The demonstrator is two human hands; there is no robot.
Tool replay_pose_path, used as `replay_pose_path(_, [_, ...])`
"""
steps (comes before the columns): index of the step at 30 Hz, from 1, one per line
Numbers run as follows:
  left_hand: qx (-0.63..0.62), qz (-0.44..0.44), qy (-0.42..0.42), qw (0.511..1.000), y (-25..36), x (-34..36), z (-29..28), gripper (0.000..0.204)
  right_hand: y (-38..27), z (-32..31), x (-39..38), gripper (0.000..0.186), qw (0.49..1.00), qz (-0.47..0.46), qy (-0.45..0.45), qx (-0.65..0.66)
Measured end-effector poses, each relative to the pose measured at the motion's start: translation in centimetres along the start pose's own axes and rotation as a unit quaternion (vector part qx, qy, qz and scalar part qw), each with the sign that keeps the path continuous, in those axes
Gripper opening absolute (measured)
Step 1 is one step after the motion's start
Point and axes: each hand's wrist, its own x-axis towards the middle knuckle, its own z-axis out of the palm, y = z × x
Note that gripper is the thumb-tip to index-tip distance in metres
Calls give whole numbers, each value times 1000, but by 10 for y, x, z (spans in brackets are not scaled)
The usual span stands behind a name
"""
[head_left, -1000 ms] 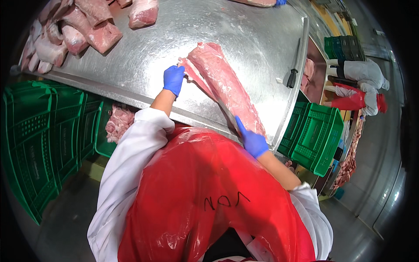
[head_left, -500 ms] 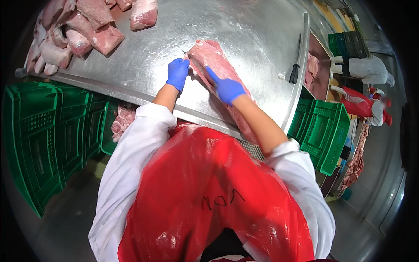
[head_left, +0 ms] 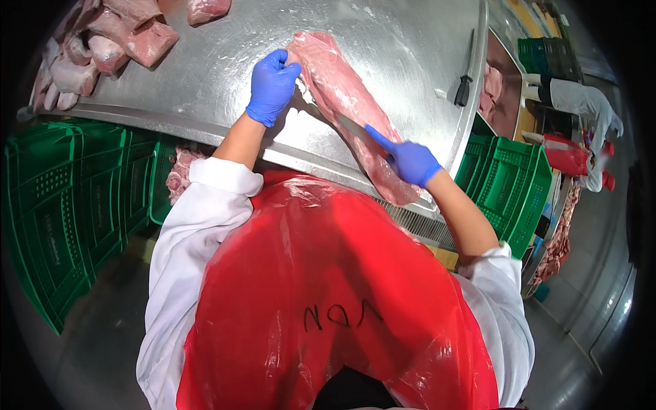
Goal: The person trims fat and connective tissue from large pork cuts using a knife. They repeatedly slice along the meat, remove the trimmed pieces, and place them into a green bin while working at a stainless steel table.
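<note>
A long strip of pink pork loin lies slantwise on the metal table, its near end reaching the table's front edge. My left hand, in a blue glove, is closed at the far left edge of the loin, thumb and fingers pinching it. My gloved right hand grips a knife, its forefinger stretched along the top. The knife blade lies across the middle of the loin, pointing to the far left. Its handle is hidden in my fist.
Several meat pieces are heaped at the table's far left. A second, black-handled knife lies near its right edge. Green crates stand left and right. Another person in white is at the far right.
My right hand has drawn the knife toward me and to the right along the loin. The left hand has shifted slightly farther away and left, still at the loin's far end.
</note>
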Motion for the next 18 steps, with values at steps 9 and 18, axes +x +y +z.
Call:
replay_pose_path(9, [57, -6, 14, 998, 22, -5, -14, 10, 6, 24, -9, 75, 998, -22, 58, -31])
replay_pose_path(18, [-161, 140, 65, 975, 135, -30, -40, 17, 6, 32, 31, 80, 986, -117, 116, 33])
